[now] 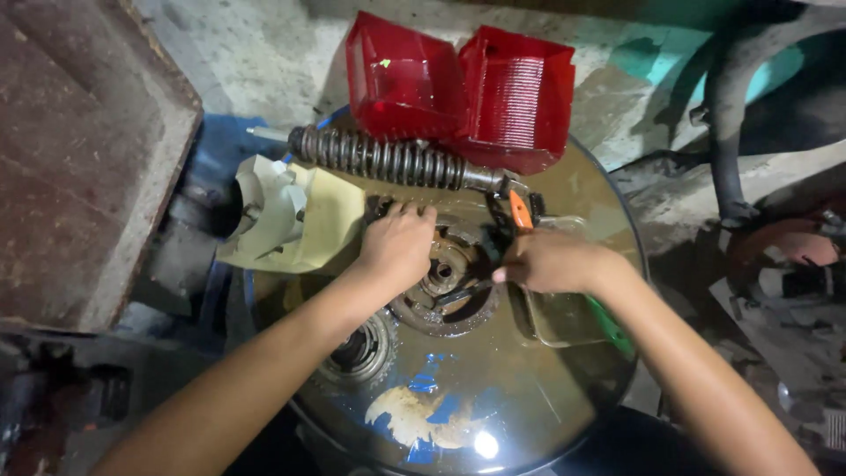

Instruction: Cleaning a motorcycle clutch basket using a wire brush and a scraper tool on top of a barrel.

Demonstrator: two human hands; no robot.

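My left hand (397,244) rests fingers-down on a dark round metal part (445,282) with a central hub, holding it steady on top of a rusty blue drum lid (493,397). My right hand (551,262) grips pliers with orange handles (520,211), whose jaws point at the round part. A coil-spring shock absorber (388,160) lies across the lid just beyond both hands.
Two red lamp lenses (463,88) lean at the back of the drum. A cream plastic piece with a white fan-like part (295,216) sits at left. Another toothed ring (357,353) lies on the lid. A brown slab (79,150) stands left; hoses at right.
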